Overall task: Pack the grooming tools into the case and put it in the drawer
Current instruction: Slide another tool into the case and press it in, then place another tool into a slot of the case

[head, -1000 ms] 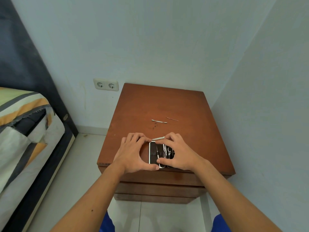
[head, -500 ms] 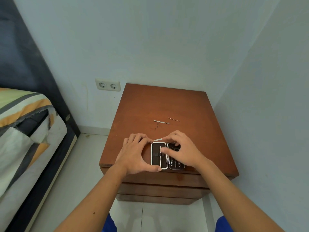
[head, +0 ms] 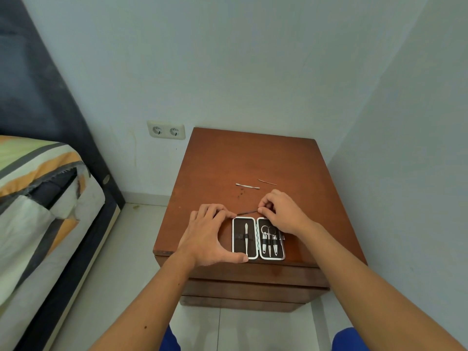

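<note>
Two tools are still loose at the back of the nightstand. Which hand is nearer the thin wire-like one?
Right. The right hand sits just in front of the thin tool; the left hand is farther, front-left of it, at the open case.

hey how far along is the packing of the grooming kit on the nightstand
Partly done. The case lies open near the nightstand front edge, with one tool strapped in its left half and several in its right. In hand: the right hand pinches a thin tool just behind the case while the left hand steadies its left edge. Left: two loose tools farther back, closing the case, and the drawer, which looks shut.
</note>
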A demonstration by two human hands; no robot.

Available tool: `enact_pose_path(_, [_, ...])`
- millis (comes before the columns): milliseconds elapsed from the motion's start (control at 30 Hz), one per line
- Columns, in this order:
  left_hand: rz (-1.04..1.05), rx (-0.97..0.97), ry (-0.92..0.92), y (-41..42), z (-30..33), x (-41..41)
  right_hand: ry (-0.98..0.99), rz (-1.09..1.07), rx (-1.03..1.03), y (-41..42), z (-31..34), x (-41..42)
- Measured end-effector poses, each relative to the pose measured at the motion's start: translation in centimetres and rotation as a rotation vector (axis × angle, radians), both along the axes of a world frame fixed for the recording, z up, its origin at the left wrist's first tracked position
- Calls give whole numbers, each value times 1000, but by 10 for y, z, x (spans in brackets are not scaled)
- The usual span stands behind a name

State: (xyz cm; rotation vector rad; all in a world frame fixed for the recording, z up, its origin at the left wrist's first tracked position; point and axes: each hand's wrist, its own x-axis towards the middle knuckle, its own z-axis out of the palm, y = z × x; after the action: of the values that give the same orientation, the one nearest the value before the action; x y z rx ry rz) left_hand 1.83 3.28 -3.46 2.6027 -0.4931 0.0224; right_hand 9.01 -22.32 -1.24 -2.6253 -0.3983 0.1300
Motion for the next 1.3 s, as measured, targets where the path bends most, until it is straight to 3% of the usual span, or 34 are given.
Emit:
enact_pose_path(133, [2, 4, -2, 0, 0, -1, 85, -54, 62, -1, 5, 2])
enact_pose_path(333, [-4, -16, -4, 1, 1, -1, 239, -356, 896, 1, 22, -1])
enact_pose_path(467, [-6, -13, -5, 1, 1, -1, 188, -435, 1131, -4, 35, 0])
enact_pose_path(700, [-5, -10, 4, 0, 2, 0, 129, -368, 1130, -8, 46, 5])
enact_pose_path(967, [4, 11, -6, 0, 0, 0, 126, -180, 560, 4, 27, -10])
enact_pose_path(1300, [8, 3, -16, -1, 0, 0, 93, -116, 398, 14, 9, -15])
